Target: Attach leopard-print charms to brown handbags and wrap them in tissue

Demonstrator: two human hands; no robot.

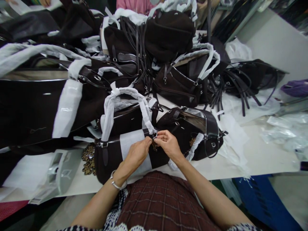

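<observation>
You have both hands closed at one small metal fitting [155,135] at the foot of a handle wrapped in white paper [108,117]. Your left hand [138,153] grasps it from one side with curled fingers, your right hand [170,146] pinches it from the other between thumb and fingertips; your fingers hide which part each one grips. A leopard-print piece [154,146] hangs just below the fitting.

The handle belongs to the dark brown bag [109,163] lying along the near edge of the bench [262,160], right in front of you, with a white sheet [131,142] over its middle. More leopard-print pieces [89,159] lie at its left end, between it and a pale dispenser-like device [69,166] by the near edge. Just to its right is a second dark bag [214,130], its top partly open. Further dark bags [170,35] crowd toward the far edge, and clear plastic wrapping [288,126] lies toward the right.
</observation>
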